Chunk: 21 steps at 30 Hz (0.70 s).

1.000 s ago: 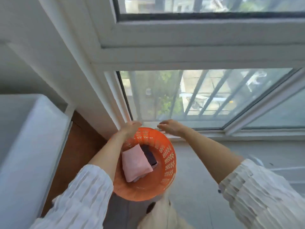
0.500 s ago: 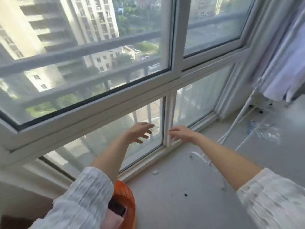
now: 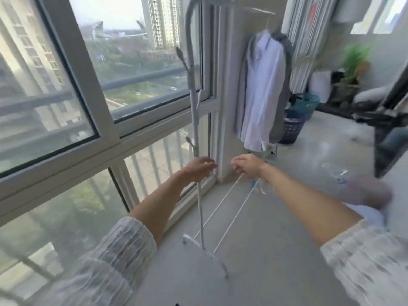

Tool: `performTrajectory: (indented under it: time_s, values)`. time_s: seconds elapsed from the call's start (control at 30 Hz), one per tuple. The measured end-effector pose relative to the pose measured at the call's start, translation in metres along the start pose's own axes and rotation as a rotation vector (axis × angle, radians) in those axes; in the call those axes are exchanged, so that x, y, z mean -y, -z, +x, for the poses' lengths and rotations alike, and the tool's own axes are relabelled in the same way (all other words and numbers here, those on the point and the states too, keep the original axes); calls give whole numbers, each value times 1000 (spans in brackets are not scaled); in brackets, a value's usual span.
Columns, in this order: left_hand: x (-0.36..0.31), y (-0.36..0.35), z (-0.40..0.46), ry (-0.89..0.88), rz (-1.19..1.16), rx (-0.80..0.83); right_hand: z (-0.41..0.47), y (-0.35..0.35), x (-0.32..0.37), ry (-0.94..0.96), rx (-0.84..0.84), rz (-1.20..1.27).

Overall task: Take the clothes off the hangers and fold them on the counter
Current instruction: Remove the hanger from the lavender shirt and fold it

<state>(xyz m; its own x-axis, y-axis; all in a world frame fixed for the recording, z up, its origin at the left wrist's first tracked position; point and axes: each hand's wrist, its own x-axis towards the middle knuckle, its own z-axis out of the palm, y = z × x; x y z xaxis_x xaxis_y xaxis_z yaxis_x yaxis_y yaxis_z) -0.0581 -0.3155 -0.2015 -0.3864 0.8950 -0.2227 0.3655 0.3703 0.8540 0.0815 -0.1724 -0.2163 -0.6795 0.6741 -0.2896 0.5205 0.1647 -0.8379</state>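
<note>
So basically nothing of the folding job looks started from here: the pale blue shirt (image 3: 262, 93) is on its hanger up on the clothes rack (image 3: 191, 85), with a grey garment (image 3: 284, 85) hanging right behind it, both over at the far end of the rack near the window corner. No desk shows anywhere in view, so I can't say where the folding spot is or if anything's already stacked there. Left hand (image 3: 198, 170) is out in front with its fingers loose and spread, holding nothing, just beside the rack's upright pole. Right hand (image 3: 248, 165) is reaching too, fingers loosely curled; it's blurry, but I don't see anything in it. Both hands are well short of the shirt, so I'd guess the step in hand is just getting over there. In the way: the rack's white base rails (image 3: 223, 208) run across the floor between the person and the clothes. Further back there's a dark laundry basket (image 3: 292, 127), a potted plant (image 3: 353, 60), and some clear plastic lying on the floor (image 3: 334, 172).
</note>
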Motion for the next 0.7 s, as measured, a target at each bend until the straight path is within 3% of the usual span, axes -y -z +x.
performTrajectory:
  time_s: [0.13, 0.27, 0.47, 0.7]
  values:
    - [-72, -39, 63, -52, 23, 30, 22, 88, -15, 29, -120, -11]
    - [-131, -47, 133, -107, 45, -50, 54, 163, -11, 71, -160, 35]
    - [-222, -52, 256, -216, 2, -191, 127, 300, 16, 229, -265, -183]
    - [-299, -70, 384, -211, -4, -291, 224, 421, 47, 317, -350, -218]
